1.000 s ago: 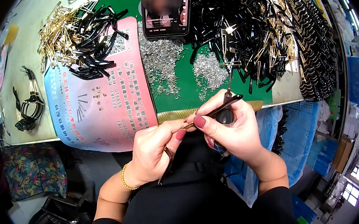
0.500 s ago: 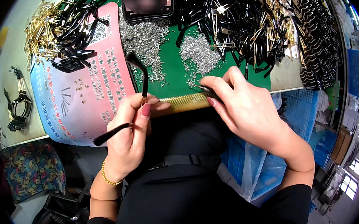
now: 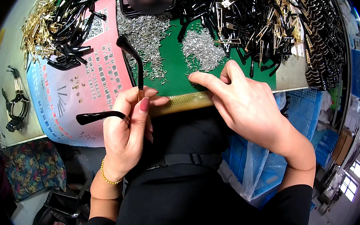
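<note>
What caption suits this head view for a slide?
Left hand holds two black glasses arms while the right hand reaches into small silver screws.

Black top with long sleeves, gold bead bracelet (image 3: 108, 178) on left wrist, dark red painted nails

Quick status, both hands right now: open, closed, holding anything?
Left hand: closed grip on two black spectacle arms.
Right hand: holds nothing that shows; forefinger stretched out onto the small silver screws on the green mat.
</note>
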Tool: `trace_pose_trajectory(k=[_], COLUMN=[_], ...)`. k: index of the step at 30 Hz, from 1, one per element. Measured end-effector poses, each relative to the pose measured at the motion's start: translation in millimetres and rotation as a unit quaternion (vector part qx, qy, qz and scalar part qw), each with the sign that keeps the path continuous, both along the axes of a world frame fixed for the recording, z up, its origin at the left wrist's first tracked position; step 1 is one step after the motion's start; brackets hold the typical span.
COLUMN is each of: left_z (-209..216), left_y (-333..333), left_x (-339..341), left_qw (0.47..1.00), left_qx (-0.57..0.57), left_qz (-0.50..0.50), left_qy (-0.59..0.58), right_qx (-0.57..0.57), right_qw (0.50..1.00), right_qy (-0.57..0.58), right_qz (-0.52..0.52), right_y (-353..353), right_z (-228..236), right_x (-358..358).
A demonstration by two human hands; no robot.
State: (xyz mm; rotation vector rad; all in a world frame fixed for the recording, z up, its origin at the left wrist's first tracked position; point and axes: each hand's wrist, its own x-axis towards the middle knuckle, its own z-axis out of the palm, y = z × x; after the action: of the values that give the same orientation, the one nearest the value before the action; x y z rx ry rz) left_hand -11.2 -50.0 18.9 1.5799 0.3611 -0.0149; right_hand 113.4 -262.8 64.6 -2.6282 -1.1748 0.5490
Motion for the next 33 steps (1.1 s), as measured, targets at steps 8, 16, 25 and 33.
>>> trace_pose_trajectory(k=[8, 16, 25, 33], left_z=[5, 1, -5, -4], left_y=[4, 4, -1, -2], left_x=[5, 4, 6, 7], left_qw=[0.998, 1.0, 0.989, 0.987], left_qx=[-0.053, -0.002, 0.131, 0.142], left_qz=[0.009, 0.0, -0.003, -0.003], left_qy=[0.032, 0.001, -0.074, -0.069], right_qx=[-0.016, 0.096, 0.116, 0.117], right_qw=[0.992, 0.744, 0.797, 0.79], right_qy=[0.127, 0.629, 0.57, 0.578], right_qz=[0.016, -0.205, -0.162, -0.167], right_y=[14, 52, 46, 45], right_z=[14, 44, 35, 35], right_x=[7, 9, 8, 9])
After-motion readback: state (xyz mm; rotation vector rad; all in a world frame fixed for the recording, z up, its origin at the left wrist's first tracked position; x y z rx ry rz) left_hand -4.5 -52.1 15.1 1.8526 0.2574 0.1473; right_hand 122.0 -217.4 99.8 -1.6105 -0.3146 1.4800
